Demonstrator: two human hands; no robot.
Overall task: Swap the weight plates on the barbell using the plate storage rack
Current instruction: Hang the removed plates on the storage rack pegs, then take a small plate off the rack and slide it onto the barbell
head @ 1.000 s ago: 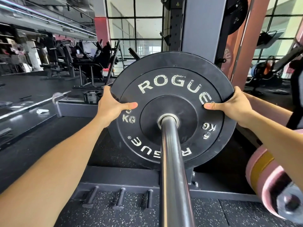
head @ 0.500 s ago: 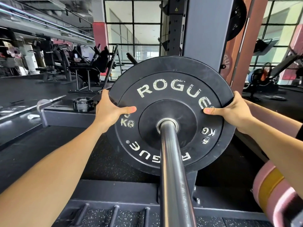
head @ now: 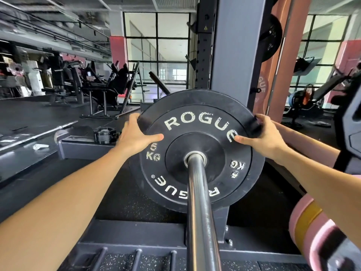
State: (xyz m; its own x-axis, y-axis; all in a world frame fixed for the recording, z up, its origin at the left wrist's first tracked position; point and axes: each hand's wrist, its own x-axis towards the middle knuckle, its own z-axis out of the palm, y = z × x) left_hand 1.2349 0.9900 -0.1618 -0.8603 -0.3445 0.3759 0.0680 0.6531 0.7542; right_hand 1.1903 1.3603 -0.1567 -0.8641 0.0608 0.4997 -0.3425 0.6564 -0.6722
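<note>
A black 5 kg ROGUE bumper plate (head: 197, 173) sits on the steel barbell sleeve (head: 201, 222), which runs from the plate's hub toward me. My left hand (head: 134, 133) grips the plate's upper left rim, thumb lying across its face. My right hand (head: 263, 135) holds the upper right rim the same way. The fingers of both hands curl behind the plate and are hidden. Another black plate (head: 271, 39) hangs high on the rack upright (head: 232, 55) behind.
A pink and yellow plate (head: 316, 235) stands at the lower right. A barbell collar (head: 104, 135) rests on a grey platform (head: 78, 149) to the left. Short storage pegs (head: 136, 257) line the rack base below. Gym machines stand further back left.
The plate has slid further away along the sleeve with both hands on its rim, leaving more bare bar toward me. The camera has tilted up slightly.
</note>
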